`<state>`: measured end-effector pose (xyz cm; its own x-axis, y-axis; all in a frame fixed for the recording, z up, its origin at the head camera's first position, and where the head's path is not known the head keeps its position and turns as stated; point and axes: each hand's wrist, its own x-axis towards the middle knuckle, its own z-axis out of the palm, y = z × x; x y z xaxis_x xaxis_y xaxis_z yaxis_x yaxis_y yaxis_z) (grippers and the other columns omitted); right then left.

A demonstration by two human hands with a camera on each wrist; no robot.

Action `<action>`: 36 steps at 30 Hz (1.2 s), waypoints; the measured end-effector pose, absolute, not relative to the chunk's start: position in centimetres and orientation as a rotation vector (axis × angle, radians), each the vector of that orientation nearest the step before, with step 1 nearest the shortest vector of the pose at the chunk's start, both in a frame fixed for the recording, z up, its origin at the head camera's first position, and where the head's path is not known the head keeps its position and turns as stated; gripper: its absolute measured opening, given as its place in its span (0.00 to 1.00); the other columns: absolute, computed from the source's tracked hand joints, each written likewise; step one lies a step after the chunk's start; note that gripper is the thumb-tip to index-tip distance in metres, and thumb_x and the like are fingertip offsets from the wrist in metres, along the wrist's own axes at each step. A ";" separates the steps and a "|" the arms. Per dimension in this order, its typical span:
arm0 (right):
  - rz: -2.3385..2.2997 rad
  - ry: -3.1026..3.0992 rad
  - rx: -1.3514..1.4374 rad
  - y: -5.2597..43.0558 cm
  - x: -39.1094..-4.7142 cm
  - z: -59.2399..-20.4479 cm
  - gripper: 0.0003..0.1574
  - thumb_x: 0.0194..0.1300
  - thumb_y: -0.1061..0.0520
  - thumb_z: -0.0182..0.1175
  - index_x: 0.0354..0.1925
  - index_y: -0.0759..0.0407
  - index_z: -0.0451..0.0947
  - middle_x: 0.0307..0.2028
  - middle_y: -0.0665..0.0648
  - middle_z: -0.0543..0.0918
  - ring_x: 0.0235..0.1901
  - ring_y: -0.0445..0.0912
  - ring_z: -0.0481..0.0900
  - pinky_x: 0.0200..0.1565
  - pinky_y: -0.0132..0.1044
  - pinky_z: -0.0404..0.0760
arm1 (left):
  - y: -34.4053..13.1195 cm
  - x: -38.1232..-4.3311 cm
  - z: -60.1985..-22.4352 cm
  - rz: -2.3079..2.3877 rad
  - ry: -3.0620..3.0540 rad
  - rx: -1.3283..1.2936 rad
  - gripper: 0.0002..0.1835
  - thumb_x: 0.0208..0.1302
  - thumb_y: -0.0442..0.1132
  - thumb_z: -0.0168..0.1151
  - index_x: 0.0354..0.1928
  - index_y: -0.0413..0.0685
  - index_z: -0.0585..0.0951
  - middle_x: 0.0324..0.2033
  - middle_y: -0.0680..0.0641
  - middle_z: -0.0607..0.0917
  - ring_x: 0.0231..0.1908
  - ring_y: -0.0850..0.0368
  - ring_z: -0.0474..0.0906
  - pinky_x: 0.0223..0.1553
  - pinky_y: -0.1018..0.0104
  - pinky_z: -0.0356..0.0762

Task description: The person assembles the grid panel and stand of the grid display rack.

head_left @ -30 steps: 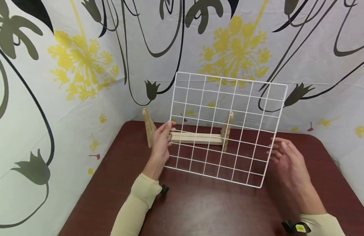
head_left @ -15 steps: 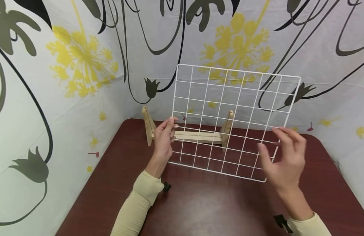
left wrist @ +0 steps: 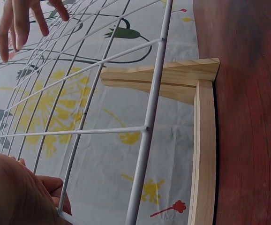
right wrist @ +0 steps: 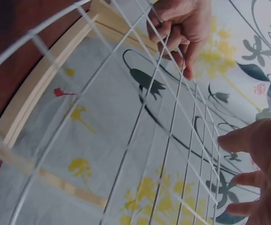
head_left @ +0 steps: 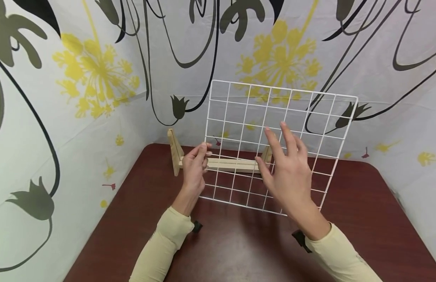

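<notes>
A white wire grid panel (head_left: 235,121) is held up, tilted, above the table. My left hand (head_left: 195,166) grips its left edge, thumb and curled fingers round the wire; the left wrist view shows part of this hand (left wrist: 27,187) low at the left. In front of the panel, on the near side, my right hand (head_left: 290,172) is spread with straight fingers; whether they touch the wires I cannot tell. Behind the panel stands a wooden stand (head_left: 232,165) with two upright ends joined by a grooved bar; its right end is partly hidden by my right hand.
The dark red-brown table (head_left: 218,243) has rounded far corners. A pale cloth wall (head_left: 133,129) printed with flowers rises behind it and at both sides. Dark camera mounts (head_left: 302,239) sit at the cuffs of both sleeves.
My right hand has moved left from beside the panel's right edge to in front of its middle, fingers spreading. The left hand keeps its grip, and the panel has shifted and turned slightly.
</notes>
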<state>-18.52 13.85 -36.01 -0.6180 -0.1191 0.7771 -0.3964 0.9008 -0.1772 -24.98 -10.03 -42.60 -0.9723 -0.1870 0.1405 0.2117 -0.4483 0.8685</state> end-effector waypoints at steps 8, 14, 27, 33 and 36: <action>0.403 -2.258 0.313 12.4 -20.2 -35.9 0.48 0.64 0.40 0.73 0.78 0.42 0.67 0.78 0.64 0.68 0.62 0.75 0.74 0.52 0.71 0.81 | -9.8 -24.7 -42.5 -2.473 -1.466 -0.067 0.12 0.78 0.47 0.63 0.41 0.49 0.88 0.27 0.56 0.85 0.13 0.71 0.56 0.17 0.75 0.51; 0.567 -2.266 0.342 12.0 -21.3 -36.6 0.49 0.65 0.47 0.74 0.79 0.42 0.65 0.77 0.63 0.67 0.59 0.71 0.75 0.48 0.67 0.83 | -9.9 -24.3 -42.6 -2.478 -1.472 -0.093 0.11 0.78 0.47 0.63 0.38 0.54 0.89 0.27 0.57 0.85 0.13 0.70 0.55 0.17 0.75 0.50; 0.555 -2.141 0.255 12.5 -23.3 -37.4 0.31 0.69 0.55 0.69 0.68 0.44 0.75 0.60 0.64 0.75 0.45 0.62 0.76 0.24 0.56 0.79 | -9.3 -23.7 -42.9 -2.517 -1.467 -0.142 0.10 0.78 0.46 0.63 0.40 0.54 0.89 0.30 0.54 0.84 0.13 0.69 0.56 0.21 0.66 0.43; 0.572 -2.125 0.274 12.7 -23.4 -37.5 0.29 0.67 0.56 0.69 0.65 0.45 0.77 0.58 0.65 0.76 0.44 0.62 0.78 0.25 0.57 0.79 | -10.0 -23.7 -43.0 -2.495 -1.572 -0.214 0.11 0.80 0.47 0.60 0.45 0.51 0.88 0.33 0.54 0.85 0.14 0.69 0.60 0.17 0.75 0.55; 0.575 -2.116 0.284 12.8 -23.5 -37.6 0.29 0.66 0.56 0.70 0.65 0.46 0.78 0.57 0.65 0.76 0.43 0.61 0.78 0.25 0.57 0.79 | -10.7 -23.6 -43.0 -2.377 -1.736 -0.256 0.16 0.81 0.49 0.57 0.53 0.47 0.88 0.39 0.52 0.85 0.16 0.67 0.69 0.20 0.75 0.63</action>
<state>-23.47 12.79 -37.55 -0.5712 0.0125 0.8207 -0.4047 0.8656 -0.2949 -23.63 -10.69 -43.00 -0.9677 -0.0486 0.2476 0.2506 -0.2978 0.9211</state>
